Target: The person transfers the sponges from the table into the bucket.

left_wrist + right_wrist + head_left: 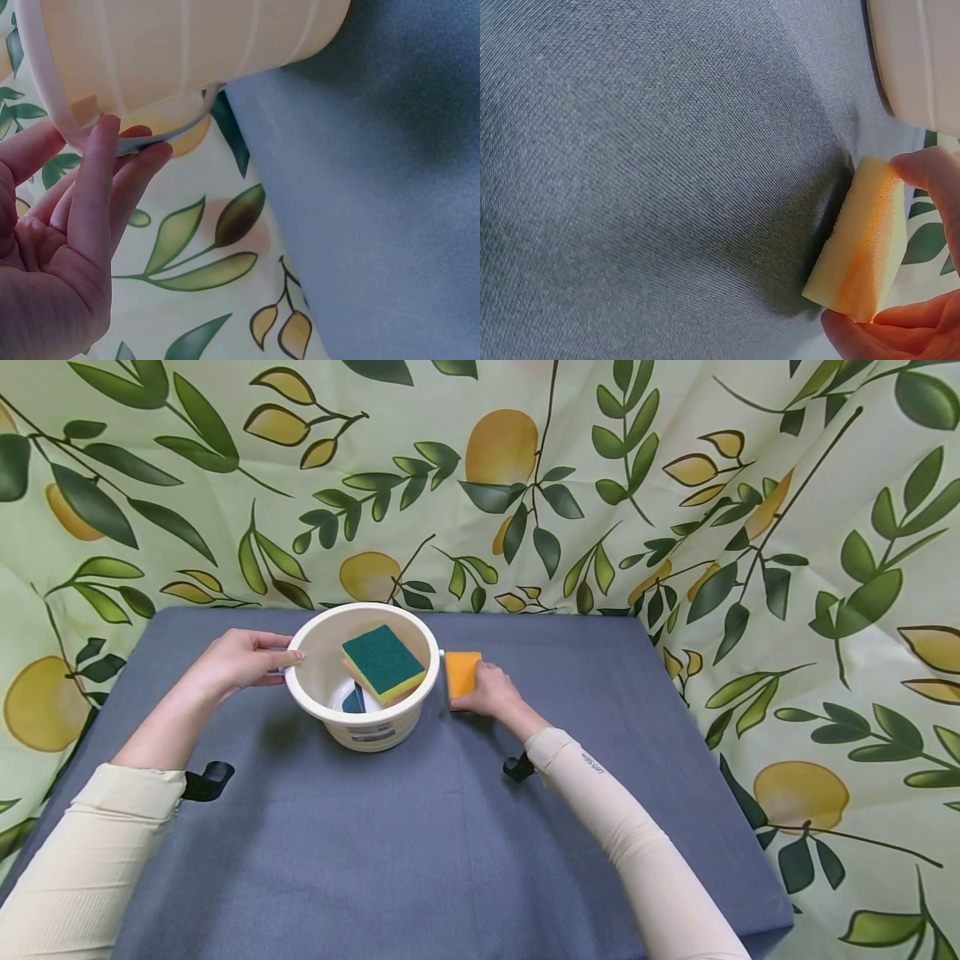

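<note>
A white plastic bucket (pixel 363 727) stands on the table toward the back. My left hand (pixel 243 662) pinches its left rim, thumb on top; in the left wrist view the fingers (pixel 94 180) also touch the bucket's curved handle (pixel 184 127). Just right of the bucket, my right hand (pixel 491 692) holds an orange sponge (pixel 461 675) between thumb and fingers. The right wrist view shows this sponge (pixel 862 240) with pale yellow and orange sides, close to the cloth; contact is unclear. Inside the bucket a green-and-yellow scouring sponge (pixel 384 662) leans over a partly hidden blue-and-white item (pixel 352 700).
Blue-grey cloth covers the table (pixel 420 860). A curtain (pixel 420 468) printed with leaves and fruit hangs behind it and along both sides. Black straps (pixel 208 782) stick out from both wrists.
</note>
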`<action>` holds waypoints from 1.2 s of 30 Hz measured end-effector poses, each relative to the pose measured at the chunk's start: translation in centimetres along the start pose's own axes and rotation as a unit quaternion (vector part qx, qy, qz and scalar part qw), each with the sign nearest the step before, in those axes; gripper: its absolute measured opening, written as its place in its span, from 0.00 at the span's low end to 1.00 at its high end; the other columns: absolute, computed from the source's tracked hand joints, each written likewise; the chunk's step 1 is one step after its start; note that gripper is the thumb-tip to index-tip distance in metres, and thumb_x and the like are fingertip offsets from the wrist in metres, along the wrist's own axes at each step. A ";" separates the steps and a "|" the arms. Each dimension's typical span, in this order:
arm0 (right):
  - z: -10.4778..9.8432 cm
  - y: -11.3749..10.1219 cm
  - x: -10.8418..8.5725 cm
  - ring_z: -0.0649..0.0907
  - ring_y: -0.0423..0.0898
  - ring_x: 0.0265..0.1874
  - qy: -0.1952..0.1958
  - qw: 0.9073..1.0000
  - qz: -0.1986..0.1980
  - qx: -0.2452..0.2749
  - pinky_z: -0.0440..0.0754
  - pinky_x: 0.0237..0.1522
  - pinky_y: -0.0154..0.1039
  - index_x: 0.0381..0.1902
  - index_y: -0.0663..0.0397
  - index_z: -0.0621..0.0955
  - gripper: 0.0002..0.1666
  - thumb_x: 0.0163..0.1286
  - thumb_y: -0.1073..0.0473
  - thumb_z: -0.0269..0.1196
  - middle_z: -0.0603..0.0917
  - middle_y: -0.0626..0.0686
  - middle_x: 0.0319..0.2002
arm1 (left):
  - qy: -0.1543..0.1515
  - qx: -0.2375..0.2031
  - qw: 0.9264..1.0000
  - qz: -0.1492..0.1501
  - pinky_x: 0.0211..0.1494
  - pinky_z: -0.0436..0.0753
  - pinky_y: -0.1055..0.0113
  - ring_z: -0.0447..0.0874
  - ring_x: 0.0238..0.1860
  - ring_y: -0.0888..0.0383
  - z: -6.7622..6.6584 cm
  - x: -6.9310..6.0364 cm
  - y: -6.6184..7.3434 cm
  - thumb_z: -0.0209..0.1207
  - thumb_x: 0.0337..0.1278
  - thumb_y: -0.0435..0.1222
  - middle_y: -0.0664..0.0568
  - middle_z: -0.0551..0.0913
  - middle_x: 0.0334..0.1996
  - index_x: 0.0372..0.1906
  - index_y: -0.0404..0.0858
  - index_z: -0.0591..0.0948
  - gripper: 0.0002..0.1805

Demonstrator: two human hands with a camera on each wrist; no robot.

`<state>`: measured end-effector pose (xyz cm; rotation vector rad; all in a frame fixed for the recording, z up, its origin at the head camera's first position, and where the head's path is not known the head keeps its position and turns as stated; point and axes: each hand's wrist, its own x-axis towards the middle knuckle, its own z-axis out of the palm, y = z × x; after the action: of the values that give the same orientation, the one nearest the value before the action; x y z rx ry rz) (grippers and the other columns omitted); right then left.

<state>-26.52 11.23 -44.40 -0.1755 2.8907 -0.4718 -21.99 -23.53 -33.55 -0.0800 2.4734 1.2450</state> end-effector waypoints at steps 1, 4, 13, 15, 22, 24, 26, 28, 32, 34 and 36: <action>-0.1 0.0 0.0 0.78 0.53 0.41 0.001 1.000 -0.001 -0.002 0.81 0.47 0.45 0.63 0.69 0.68 0.52 0.51 0.39 0.73 0.77 0.60 0.48 | -0.001 0.000 1.000 0.000 0.45 0.86 0.66 0.82 0.38 0.64 0.0 0.0 0.0 0.60 0.66 0.45 0.28 0.69 0.63 0.69 0.25 0.64 0.37; -0.2 0.1 -0.1 0.78 0.52 0.40 0.004 1.000 -0.002 -0.005 0.81 0.46 0.44 0.61 0.68 0.69 0.50 0.51 0.40 0.73 0.77 0.60 0.47 | -0.002 0.001 1.000 0.001 0.45 0.86 0.66 0.83 0.39 0.64 0.0 0.0 0.0 0.60 0.66 0.46 0.27 0.69 0.63 0.70 0.26 0.64 0.38; -1.4 0.5 -0.4 0.77 0.52 0.40 0.002 1.000 0.001 -0.008 0.81 0.46 0.44 0.62 0.68 0.69 0.50 0.51 0.40 0.72 0.77 0.59 0.46 | 0.000 0.004 1.000 -0.004 0.45 0.86 0.66 0.83 0.38 0.63 -0.1 0.2 -0.1 0.60 0.65 0.47 0.27 0.69 0.63 0.70 0.26 0.63 0.38; -1.8 0.6 -0.6 0.77 0.52 0.41 0.000 1.000 0.003 -0.005 0.81 0.47 0.44 0.63 0.68 0.68 0.51 0.51 0.40 0.72 0.77 0.59 0.46 | 0.001 0.004 1.000 -0.006 0.44 0.86 0.66 0.83 0.38 0.63 -0.1 0.2 -0.1 0.60 0.65 0.47 0.27 0.69 0.63 0.70 0.26 0.64 0.38; -3.2 1.0 -1.2 0.77 0.53 0.41 0.004 1.000 -0.002 0.001 0.80 0.45 0.45 0.64 0.68 0.67 0.51 0.52 0.41 0.72 0.78 0.59 0.46 | 0.003 0.007 1.000 -0.008 0.44 0.86 0.66 0.83 0.38 0.63 -0.1 0.2 -0.1 0.60 0.65 0.47 0.27 0.68 0.63 0.70 0.27 0.64 0.38; -3.6 1.0 -1.4 0.77 0.53 0.41 0.006 1.000 -0.005 0.001 0.80 0.45 0.45 0.64 0.68 0.67 0.51 0.52 0.41 0.71 0.78 0.59 0.45 | 0.003 0.006 1.000 -0.010 0.44 0.86 0.66 0.83 0.38 0.62 -0.1 0.2 -0.1 0.61 0.65 0.47 0.27 0.68 0.63 0.70 0.27 0.64 0.39; -4.1 1.1 -1.6 0.77 0.53 0.40 0.007 1.000 -0.010 0.001 0.80 0.44 0.45 0.63 0.68 0.68 0.50 0.52 0.42 0.71 0.78 0.59 0.44 | 0.003 0.004 1.000 -0.010 0.44 0.86 0.66 0.82 0.37 0.63 -0.1 0.2 -0.2 0.61 0.64 0.47 0.27 0.69 0.63 0.70 0.27 0.64 0.39; -4.5 1.1 -1.7 0.77 0.53 0.40 0.008 1.000 -0.017 0.001 0.80 0.43 0.44 0.62 0.68 0.68 0.50 0.51 0.42 0.71 0.77 0.59 0.43 | 0.001 0.002 1.000 -0.011 0.44 0.86 0.67 0.82 0.37 0.64 -0.1 0.3 -0.2 0.61 0.64 0.47 0.27 0.69 0.63 0.70 0.27 0.63 0.39; -5.4 1.2 -1.9 0.77 0.53 0.39 0.015 0.999 -0.035 0.007 0.80 0.41 0.43 0.60 0.68 0.69 0.48 0.50 0.42 0.72 0.77 0.58 0.41 | -0.002 -0.001 1.000 -0.011 0.43 0.86 0.67 0.82 0.36 0.65 -0.1 0.3 -0.2 0.61 0.65 0.47 0.27 0.68 0.63 0.70 0.27 0.63 0.39; -6.0 1.1 -2.1 0.77 0.53 0.39 0.017 0.999 -0.043 0.010 0.80 0.40 0.43 0.60 0.68 0.69 0.48 0.50 0.43 0.72 0.77 0.58 0.41 | -0.001 -0.001 1.000 -0.011 0.43 0.86 0.67 0.82 0.36 0.65 -0.1 0.3 -0.2 0.61 0.65 0.47 0.27 0.68 0.63 0.70 0.27 0.63 0.39; -6.5 1.0 -2.4 0.77 0.53 0.38 0.019 0.999 -0.049 0.012 0.79 0.39 0.42 0.59 0.68 0.70 0.47 0.50 0.43 0.72 0.77 0.58 0.40 | -0.001 -0.001 1.000 -0.010 0.43 0.86 0.68 0.82 0.36 0.66 -0.1 0.3 -0.1 0.60 0.65 0.46 0.27 0.68 0.63 0.70 0.27 0.63 0.38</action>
<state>-25.74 14.46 -38.23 -0.3083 2.9218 -0.5333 -22.25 -23.69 -33.69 -0.1032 2.4638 1.2401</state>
